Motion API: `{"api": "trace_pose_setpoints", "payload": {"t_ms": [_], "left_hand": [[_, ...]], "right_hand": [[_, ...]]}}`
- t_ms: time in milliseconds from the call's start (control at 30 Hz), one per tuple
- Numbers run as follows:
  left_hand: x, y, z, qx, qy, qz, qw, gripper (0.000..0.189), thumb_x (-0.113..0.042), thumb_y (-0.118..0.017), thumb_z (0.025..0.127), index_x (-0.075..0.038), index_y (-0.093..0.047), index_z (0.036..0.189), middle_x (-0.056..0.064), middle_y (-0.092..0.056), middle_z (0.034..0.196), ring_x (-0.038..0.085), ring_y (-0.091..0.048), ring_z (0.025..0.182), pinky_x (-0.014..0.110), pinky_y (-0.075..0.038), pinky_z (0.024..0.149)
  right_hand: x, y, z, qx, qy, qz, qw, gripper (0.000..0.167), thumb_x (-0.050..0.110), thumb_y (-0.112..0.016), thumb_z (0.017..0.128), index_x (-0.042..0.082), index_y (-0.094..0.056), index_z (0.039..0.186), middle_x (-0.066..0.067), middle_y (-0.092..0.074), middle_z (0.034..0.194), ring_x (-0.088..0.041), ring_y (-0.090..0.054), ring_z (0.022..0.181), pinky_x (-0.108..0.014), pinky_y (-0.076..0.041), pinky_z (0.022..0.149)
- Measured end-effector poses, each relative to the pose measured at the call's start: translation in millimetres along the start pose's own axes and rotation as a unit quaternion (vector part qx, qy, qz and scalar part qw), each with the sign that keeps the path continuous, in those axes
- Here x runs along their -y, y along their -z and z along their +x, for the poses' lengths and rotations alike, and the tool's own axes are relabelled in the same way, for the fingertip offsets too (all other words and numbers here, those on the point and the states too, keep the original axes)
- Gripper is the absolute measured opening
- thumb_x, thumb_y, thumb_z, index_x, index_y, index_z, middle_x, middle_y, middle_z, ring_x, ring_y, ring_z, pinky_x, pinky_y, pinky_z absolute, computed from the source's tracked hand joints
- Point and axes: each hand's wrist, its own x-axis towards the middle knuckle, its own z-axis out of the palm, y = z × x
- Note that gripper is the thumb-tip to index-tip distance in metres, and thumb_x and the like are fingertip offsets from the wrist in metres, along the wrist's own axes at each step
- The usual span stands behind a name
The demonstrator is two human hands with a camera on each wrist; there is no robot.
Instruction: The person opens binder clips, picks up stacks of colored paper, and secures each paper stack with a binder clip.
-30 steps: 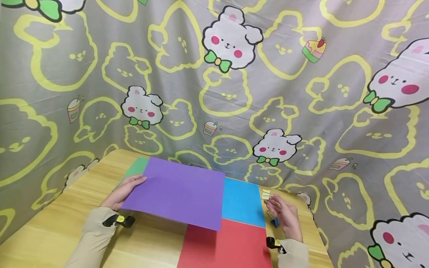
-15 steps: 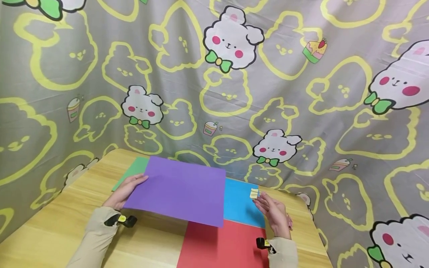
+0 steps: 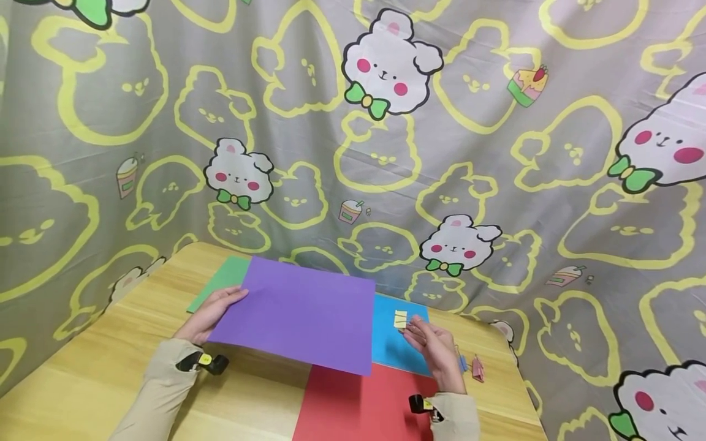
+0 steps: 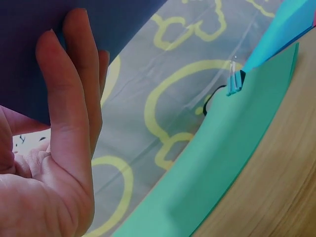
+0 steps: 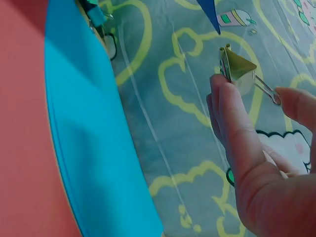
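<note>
In the head view, my left hand [image 3: 215,311] grips a purple sheet [image 3: 303,318] at its left edge, thumb and fingers on either side. The sheet is raised and tilted above the table. My right hand [image 3: 432,349] pinches a yellow binder clip [image 3: 400,320] by its wire handles, just right of the sheet's right edge and apart from it. The right wrist view has the clip [image 5: 241,65] with one handle against the thumb and the other against the fingers. Below lie a blue sheet [image 3: 388,340], a red sheet [image 3: 353,407] and a green sheet [image 3: 217,285].
Blue [image 3: 462,364] and pink [image 3: 478,369] binder clips lie on the wooden table [image 3: 254,398] right of my right hand. A teal binder clip [image 4: 236,83] sits where the green and blue sheets meet. A patterned curtain [image 3: 309,245] hangs behind the table.
My right hand has moved left with the yellow binder clip, nearer the purple sheet's right edge. Blue and pink clips now show beside it. The left hand and sheet have barely shifted.
</note>
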Motion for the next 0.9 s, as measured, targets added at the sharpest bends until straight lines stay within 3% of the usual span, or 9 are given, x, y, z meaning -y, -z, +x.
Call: {"api": "trace_pose_setpoints", "payload": {"t_ms": [400, 633, 900], "left_hand": [[2.8, -5.6, 2.0, 0.000, 0.006, -0.001, 1.0000, 0.082, -0.034, -0.046, 0.111, 0.006, 0.003, 0.162, -0.008, -0.071, 0.105, 0.007, -0.073, 0.092, 0.028, -0.063, 0.083], [2.1, -7.3, 3.5, 0.003, 0.007, -0.007, 0.9999, 0.079, -0.033, -0.046, 0.112, 0.006, 0.001, 0.163, -0.009, -0.073, 0.101, 0.007, -0.073, 0.089, 0.027, -0.063, 0.080], [2.5, -8.3, 3.9, 0.007, 0.006, -0.016, 0.9998, 0.078, -0.032, -0.045, 0.112, 0.005, 0.002, 0.162, -0.009, -0.073, 0.100, 0.006, -0.073, 0.087, 0.027, -0.064, 0.078]], "right_hand": [[-5, -21, -1.4, 0.036, -0.024, 0.017, 0.9989, 0.047, 0.015, -0.062, 0.104, -0.016, -0.053, 0.138, -0.007, -0.076, 0.102, -0.017, -0.077, 0.094, -0.034, -0.063, 0.090], [-4, -30, -3.3, 0.039, -0.031, 0.038, 0.9980, 0.027, 0.014, -0.063, 0.103, -0.006, -0.069, 0.120, -0.006, -0.077, 0.095, -0.018, -0.078, 0.091, -0.034, -0.064, 0.087], [-4, -38, -4.9, 0.050, -0.030, 0.036, 0.9977, 0.028, 0.013, -0.063, 0.104, -0.009, -0.067, 0.121, -0.006, -0.078, 0.095, -0.019, -0.079, 0.090, -0.035, -0.064, 0.087]]}}
